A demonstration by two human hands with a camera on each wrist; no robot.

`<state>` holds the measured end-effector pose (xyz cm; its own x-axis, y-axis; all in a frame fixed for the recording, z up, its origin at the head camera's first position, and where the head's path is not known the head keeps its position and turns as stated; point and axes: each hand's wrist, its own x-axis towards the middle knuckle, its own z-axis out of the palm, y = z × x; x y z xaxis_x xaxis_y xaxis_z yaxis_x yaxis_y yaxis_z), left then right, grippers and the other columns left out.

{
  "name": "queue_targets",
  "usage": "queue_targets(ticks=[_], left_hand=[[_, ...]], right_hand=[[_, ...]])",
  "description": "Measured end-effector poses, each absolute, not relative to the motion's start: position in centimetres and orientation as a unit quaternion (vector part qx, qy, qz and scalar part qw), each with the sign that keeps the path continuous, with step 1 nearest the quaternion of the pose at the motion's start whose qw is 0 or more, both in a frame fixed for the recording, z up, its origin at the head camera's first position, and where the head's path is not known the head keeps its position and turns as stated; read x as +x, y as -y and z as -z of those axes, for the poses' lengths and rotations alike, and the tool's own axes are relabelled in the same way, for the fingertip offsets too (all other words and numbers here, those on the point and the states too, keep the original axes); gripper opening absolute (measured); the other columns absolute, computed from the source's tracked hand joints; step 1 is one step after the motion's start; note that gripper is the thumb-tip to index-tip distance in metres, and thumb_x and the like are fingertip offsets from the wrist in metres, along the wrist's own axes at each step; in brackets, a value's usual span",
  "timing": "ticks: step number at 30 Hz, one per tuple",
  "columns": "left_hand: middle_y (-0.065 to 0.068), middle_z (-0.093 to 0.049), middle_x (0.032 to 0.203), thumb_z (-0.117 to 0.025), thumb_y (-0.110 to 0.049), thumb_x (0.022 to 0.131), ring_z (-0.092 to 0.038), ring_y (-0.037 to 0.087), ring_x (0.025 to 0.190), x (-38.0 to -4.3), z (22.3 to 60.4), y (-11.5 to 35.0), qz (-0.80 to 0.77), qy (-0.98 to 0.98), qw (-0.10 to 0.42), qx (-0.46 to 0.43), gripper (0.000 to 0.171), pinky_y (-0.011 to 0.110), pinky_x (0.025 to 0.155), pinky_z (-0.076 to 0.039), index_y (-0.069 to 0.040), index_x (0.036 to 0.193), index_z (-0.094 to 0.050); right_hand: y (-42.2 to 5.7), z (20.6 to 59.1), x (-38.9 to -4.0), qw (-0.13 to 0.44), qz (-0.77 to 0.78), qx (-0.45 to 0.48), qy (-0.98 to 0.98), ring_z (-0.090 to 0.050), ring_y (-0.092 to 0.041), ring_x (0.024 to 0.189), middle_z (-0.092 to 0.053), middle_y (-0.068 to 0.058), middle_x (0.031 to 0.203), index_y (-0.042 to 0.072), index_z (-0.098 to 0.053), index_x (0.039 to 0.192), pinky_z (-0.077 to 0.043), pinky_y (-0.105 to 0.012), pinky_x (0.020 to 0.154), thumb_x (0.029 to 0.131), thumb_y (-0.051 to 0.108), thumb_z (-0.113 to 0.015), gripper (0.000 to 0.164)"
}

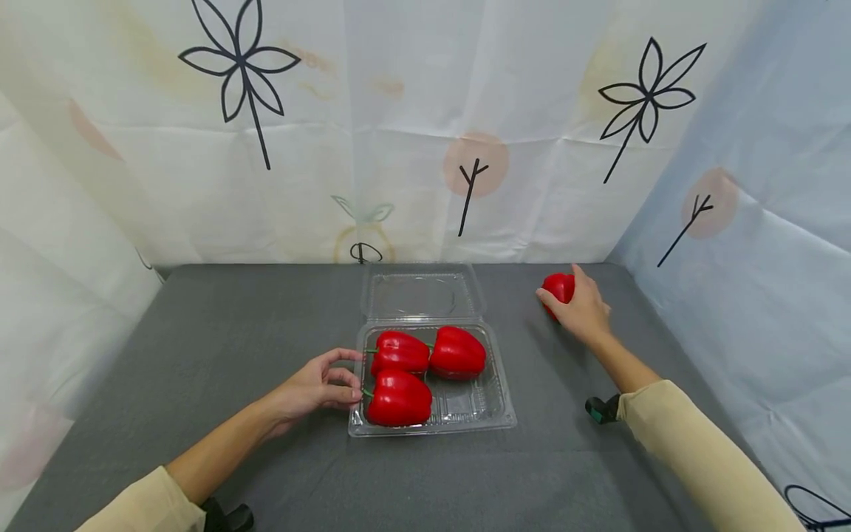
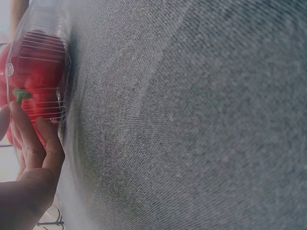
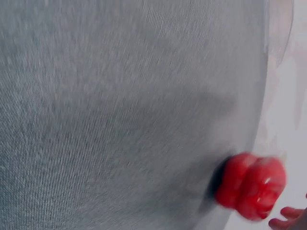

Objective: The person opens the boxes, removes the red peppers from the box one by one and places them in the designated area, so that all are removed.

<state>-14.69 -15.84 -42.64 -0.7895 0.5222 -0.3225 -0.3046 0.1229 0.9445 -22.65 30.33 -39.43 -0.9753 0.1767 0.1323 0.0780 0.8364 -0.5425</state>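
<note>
A clear plastic clamshell box lies with its lid folded back, three red bell peppers inside. At its left side, my left hand has its fingertips at the rim and wall, loosely bent and spread, near the green pepper stems. In the left wrist view, the fingers lie against the ribbed outer wall. Far right, my right hand reaches over another red bell pepper, thumb and fingers spread around it. The right wrist view has this pepper with the fingertips beside it.
The transparent lid lies flat toward the back of the grey cloth-covered table. White fabric with printed flowers hangs behind and along both sides. A dark strap mount sits under the right sleeve.
</note>
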Motion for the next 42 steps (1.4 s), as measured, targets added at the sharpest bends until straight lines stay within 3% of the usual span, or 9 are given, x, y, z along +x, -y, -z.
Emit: queue_targets(ticks=[10, 17, 21, 26, 30, 34, 42], left_hand=[[0.008, -0.068, 0.096, -0.072, -0.013, 0.091, -0.067, 0.021, 0.083, -14.7, 42.5, 15.9, -0.655, -0.682, 0.316, 0.079, 0.068, 0.038, 0.088, -0.056, 0.000, 0.144, -0.031], [0.008, -0.068, 0.096, -0.072, -0.013, 0.091, -0.067, 0.021, 0.084, -14.6, 42.4, 15.9, -0.655, -0.682, 0.316, 0.079, 0.068, 0.037, 0.088, -0.056, 0.001, 0.144, -0.031], [0.008, -0.068, 0.095, -0.072, -0.013, 0.091, -0.067, 0.021, 0.084, -14.6, 42.4, 15.8, -0.654, -0.683, 0.315, 0.079, 0.069, 0.038, 0.088, -0.056, 0.001, 0.144, -0.032], [0.007, -0.068, 0.095, -0.072, -0.013, 0.091, -0.067, 0.021, 0.084, -14.6, 42.5, 15.8, -0.655, -0.683, 0.314, 0.080, 0.069, 0.038, 0.088, -0.056, 0.001, 0.145, -0.032], [0.008, -0.068, 0.096, -0.072, -0.013, 0.091, -0.067, 0.021, 0.084, -14.6, 42.5, 15.8, -0.656, -0.682, 0.315, 0.079, 0.069, 0.037, 0.088, -0.056, 0.000, 0.145, -0.032], [0.008, -0.067, 0.095, -0.072, -0.012, 0.091, -0.067, 0.021, 0.084, -14.7, 42.6, 15.8, -0.659, -0.678, 0.314, 0.083, 0.068, 0.037, 0.087, -0.056, 0.001, 0.144, -0.032], [0.007, -0.066, 0.092, -0.072, -0.010, 0.090, -0.067, 0.019, 0.080, -14.6, 42.7, 15.7, -0.668, -0.671, 0.310, 0.084, 0.069, 0.035, 0.085, -0.057, 0.003, 0.144, -0.032]], right_hand=[[-26.3, 38.1, -20.5, 0.049, -0.329, 0.064, 0.941, -0.024, -0.039, 0.146, -0.022, -0.018, 0.162, 0.007, -0.014, 0.159, -0.028, -0.064, 0.110, 0.094, 0.041, -0.067, 0.090], [-23.5, 38.3, -19.2, 0.008, -0.360, 0.205, 0.910, -0.037, -0.040, 0.141, -0.034, -0.021, 0.156, 0.006, -0.024, 0.157, -0.034, -0.060, 0.108, 0.087, 0.025, -0.078, 0.090], [-22.2, 38.4, -18.7, -0.012, -0.370, 0.256, 0.893, -0.040, -0.036, 0.140, -0.040, -0.015, 0.154, 0.009, -0.029, 0.156, -0.037, -0.057, 0.108, 0.083, 0.023, -0.082, 0.091], [-20.8, 38.3, -18.1, -0.060, -0.364, 0.299, 0.880, -0.042, -0.030, 0.139, -0.045, -0.009, 0.152, 0.014, -0.033, 0.155, -0.040, -0.055, 0.107, 0.081, 0.026, -0.084, 0.091], [-20.1, 38.3, -17.9, -0.099, -0.339, 0.326, 0.877, -0.053, -0.029, 0.129, -0.054, -0.010, 0.144, 0.011, -0.041, 0.151, -0.050, -0.047, 0.098, 0.082, 0.024, -0.083, 0.083], [-19.8, 38.4, -17.9, -0.098, -0.321, 0.332, 0.882, -0.058, -0.028, 0.117, -0.060, -0.011, 0.135, 0.009, -0.049, 0.145, -0.056, -0.038, 0.089, 0.083, 0.015, -0.082, 0.071], [-19.4, 38.4, -18.1, -0.094, -0.310, 0.339, 0.883, -0.055, -0.031, 0.122, -0.057, -0.012, 0.139, 0.004, -0.049, 0.143, -0.053, -0.043, 0.094, 0.081, 0.008, -0.081, 0.070]])
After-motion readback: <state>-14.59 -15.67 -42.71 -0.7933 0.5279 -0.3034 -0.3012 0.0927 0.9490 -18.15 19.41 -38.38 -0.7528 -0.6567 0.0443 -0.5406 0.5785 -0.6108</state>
